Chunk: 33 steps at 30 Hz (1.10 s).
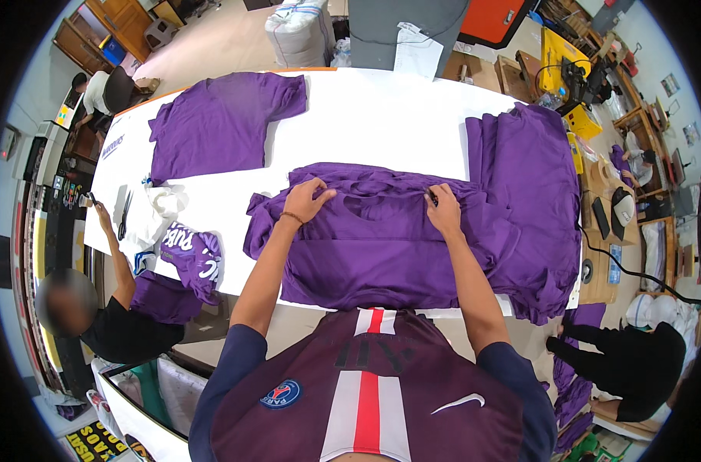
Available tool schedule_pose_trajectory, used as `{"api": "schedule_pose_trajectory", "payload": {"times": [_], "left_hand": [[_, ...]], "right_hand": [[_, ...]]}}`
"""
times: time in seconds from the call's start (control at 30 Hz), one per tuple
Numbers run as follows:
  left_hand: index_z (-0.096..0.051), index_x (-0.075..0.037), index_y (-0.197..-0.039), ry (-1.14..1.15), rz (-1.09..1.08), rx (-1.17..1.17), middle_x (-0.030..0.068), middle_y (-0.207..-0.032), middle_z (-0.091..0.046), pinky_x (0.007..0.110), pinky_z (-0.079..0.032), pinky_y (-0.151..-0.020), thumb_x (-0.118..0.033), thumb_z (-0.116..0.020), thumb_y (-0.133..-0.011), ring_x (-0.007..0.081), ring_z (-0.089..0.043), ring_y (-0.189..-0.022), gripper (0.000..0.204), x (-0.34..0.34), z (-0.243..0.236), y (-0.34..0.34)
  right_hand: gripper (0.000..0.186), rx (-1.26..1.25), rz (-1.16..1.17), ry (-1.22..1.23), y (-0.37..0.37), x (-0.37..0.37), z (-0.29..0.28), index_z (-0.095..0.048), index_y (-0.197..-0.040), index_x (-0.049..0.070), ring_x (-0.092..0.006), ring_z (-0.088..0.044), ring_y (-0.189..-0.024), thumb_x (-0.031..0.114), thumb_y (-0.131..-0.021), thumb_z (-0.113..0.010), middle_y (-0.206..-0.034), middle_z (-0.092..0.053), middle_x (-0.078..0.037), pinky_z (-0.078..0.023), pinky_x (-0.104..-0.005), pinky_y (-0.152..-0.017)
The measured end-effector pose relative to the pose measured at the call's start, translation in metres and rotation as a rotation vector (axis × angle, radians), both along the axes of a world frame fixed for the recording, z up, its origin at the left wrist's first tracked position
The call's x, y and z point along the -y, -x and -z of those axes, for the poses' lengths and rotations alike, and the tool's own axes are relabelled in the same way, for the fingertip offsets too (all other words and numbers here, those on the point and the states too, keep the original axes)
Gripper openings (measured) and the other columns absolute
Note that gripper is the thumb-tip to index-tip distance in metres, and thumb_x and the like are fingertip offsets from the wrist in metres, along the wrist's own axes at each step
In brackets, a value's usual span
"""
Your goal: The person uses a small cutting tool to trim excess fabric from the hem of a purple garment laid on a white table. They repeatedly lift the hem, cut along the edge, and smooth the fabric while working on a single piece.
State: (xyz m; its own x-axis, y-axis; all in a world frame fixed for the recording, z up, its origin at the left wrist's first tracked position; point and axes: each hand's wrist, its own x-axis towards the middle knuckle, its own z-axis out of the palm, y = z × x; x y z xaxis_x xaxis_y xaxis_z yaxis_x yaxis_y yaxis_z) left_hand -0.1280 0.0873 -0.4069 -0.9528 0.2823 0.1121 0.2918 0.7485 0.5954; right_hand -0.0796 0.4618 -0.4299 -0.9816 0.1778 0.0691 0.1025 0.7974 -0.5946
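Observation:
A purple T-shirt [366,262] lies spread in front of me on a white table [366,115], on top of more purple cloth. At the far side of its neckline, my left hand [310,202] pinches the fabric. A bracelet circles that wrist. My right hand [443,208] has its fingers curled on the same shirt, right of the neckline. A small dark spot shows at those fingertips, too small to name. Under the right forearm the shirt meets a pile of purple shirts [531,208] at the table's right end.
Another purple T-shirt [219,127] lies flat at the far left. Scissors [125,215], white cloth [158,212] and a printed purple garment [192,254] lie near a co-worker [131,323] on the left. Another person in black [635,369] bends over at the right. A white sack [300,35] stands behind the table.

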Motion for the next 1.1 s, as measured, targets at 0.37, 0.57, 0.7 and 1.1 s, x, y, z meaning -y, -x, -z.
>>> {"api": "schedule_pose_trajectory", "payload": {"times": [0.37, 0.57, 0.7, 1.1], "left_hand": [[-0.064, -0.007, -0.091, 0.087, -0.222, -0.102, 0.0155, -0.094, -0.071, 0.052, -0.053, -0.073, -0.035, -0.065, -0.098, 0.0396, -0.068, -0.09, 0.03, -0.011, 0.025, 0.016], [-0.067, -0.006, -0.098, 0.11, -0.148, 0.05, 0.0166, -0.096, -0.071, 0.049, -0.054, -0.08, -0.03, -0.066, -0.097, 0.0386, -0.068, -0.093, 0.024, -0.003, 0.037, 0.025], [-0.072, -0.006, -0.102, -0.049, 0.075, -0.051, 0.0159, -0.097, -0.071, 0.045, -0.054, -0.085, -0.021, -0.069, -0.094, 0.037, -0.068, -0.096, 0.018, 0.0, 0.02, 0.02], [-0.072, -0.004, -0.094, -0.089, -0.106, -0.439, 0.0121, -0.089, -0.068, 0.042, -0.054, -0.076, -0.007, -0.069, -0.09, 0.0333, -0.065, -0.078, 0.006, 0.008, 0.003, -0.008]], "right_hand": [[0.016, -0.017, 0.029, 0.227, 0.005, -0.044, 0.0, -0.065, -0.098, 0.0, -0.0399, -0.067, -0.082, 0.015, -0.095, -0.067, -0.086, -0.069, -0.021, -0.051, -0.045, -0.075], [0.017, 0.034, -0.012, 0.135, 0.002, -0.041, 0.0, -0.066, -0.099, -0.001, -0.0394, -0.069, -0.087, 0.016, -0.095, -0.066, -0.089, -0.07, -0.021, -0.051, -0.0447, -0.076], [0.018, -0.069, -0.018, 0.249, -0.007, -0.039, 0.0, -0.067, -0.099, -0.001, -0.0296, -0.068, -0.078, 0.016, -0.095, -0.068, -0.084, -0.069, -0.018, -0.05, -0.0404, -0.074], [0.018, 0.046, -0.017, 0.322, -0.048, -0.043, -0.02, -0.068, -0.095, -0.003, -0.0122, -0.055, -0.068, 0.015, -0.095, -0.071, -0.073, -0.063, -0.008, -0.047, -0.0308, -0.067]]}}
